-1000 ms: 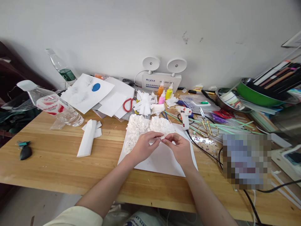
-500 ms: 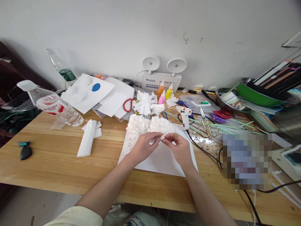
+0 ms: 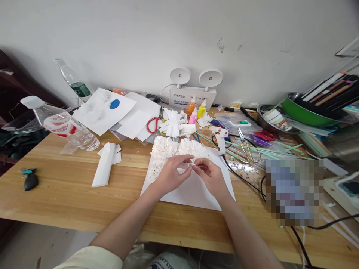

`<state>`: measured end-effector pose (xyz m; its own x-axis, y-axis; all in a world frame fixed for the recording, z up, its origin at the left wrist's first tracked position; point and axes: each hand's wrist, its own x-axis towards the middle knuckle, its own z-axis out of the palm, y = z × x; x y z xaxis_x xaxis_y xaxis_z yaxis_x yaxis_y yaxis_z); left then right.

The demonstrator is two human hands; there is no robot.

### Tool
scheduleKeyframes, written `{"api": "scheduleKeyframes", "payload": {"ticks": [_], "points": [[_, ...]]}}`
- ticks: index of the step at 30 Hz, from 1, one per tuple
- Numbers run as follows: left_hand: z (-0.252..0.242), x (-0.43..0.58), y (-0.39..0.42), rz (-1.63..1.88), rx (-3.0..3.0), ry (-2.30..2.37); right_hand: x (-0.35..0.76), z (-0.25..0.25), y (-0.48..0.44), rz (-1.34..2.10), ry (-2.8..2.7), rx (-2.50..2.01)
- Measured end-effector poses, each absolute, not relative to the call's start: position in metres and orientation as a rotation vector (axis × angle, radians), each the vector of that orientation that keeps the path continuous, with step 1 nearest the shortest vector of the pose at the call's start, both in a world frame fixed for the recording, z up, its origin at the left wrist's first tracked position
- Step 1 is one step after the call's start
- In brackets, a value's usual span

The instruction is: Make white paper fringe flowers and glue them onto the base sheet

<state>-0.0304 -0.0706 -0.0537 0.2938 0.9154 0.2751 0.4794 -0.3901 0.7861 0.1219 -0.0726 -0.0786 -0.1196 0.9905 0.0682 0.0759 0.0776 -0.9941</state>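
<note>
My left hand and my right hand meet fingertip to fingertip above a white sheet of paper. Pinched between them is a small white piece of paper, mostly covered by the fingers. Crumpled white paper pieces are massed on the sheet's left and far parts, just beyond and beside my hands. Behind the sheet lies a heap of cut white paper strips.
A hot glue gun stands right of the sheet, near gold-handled scissors. Small paint bottles stand at the back before an emergency light. On the left are a water bottle and a folded white paper.
My fingers have shifted slightly around the small paper piece, with the left fingers a little more parted from the thumb. Everything else stays in place.
</note>
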Motion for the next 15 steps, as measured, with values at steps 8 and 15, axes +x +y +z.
{"api": "scheduleKeyframes", "payload": {"ticks": [8,15], "points": [[-0.0524,-0.0311,-0.0697,0.979,1.963,1.181,0.1221,-0.0806,-0.0739,1.188,-1.404,-1.195],[-0.0520,-0.0310,-0.0718,0.970,1.921,1.243,0.1221,-0.0778,-0.0734,1.305,-1.212,-1.144]]}}
